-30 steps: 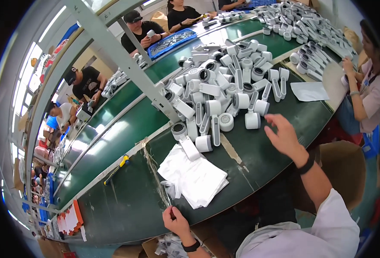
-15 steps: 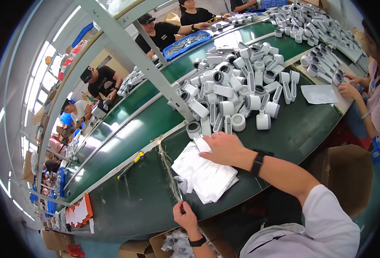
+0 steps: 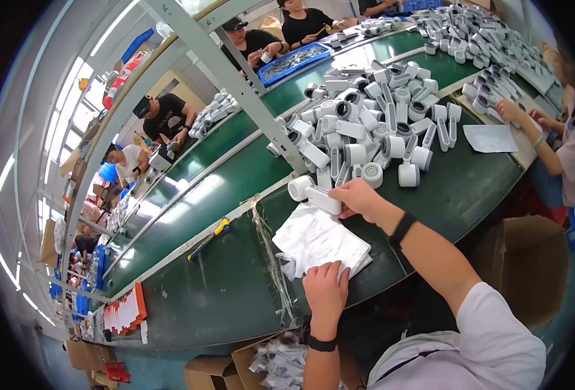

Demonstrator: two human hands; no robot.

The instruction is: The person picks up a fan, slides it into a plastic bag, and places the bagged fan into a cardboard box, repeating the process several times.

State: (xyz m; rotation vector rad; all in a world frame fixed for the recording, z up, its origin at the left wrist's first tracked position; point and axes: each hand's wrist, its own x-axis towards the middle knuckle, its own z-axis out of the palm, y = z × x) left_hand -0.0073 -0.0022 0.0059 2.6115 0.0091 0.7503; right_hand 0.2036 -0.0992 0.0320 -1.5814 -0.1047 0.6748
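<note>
My right hand (image 3: 360, 200) is closed on the handle of a white handheld fan (image 3: 320, 197), whose round head points left. The fan is held just above the far edge of a stack of thin white plastic bags (image 3: 320, 234). At the near edge of that stack, my left hand (image 3: 326, 289) has its fingers curled down and drawn together on a bag; the fingertips are partly hidden. Beyond my right hand rises a large heap of similar white and grey fans (image 3: 365, 123).
A yellow and blue cutter (image 3: 209, 239) lies left of the bags on the dark green table. A metal frame post (image 3: 261, 110) stands at the belt's edge. Below are open cardboard boxes (image 3: 528, 273). A co-worker's hand (image 3: 509, 112) handles fans at the right.
My right hand has lifted a fan from the near edge of the heap, over the bags. The left hand has moved up from the table's edge onto the bag stack.
</note>
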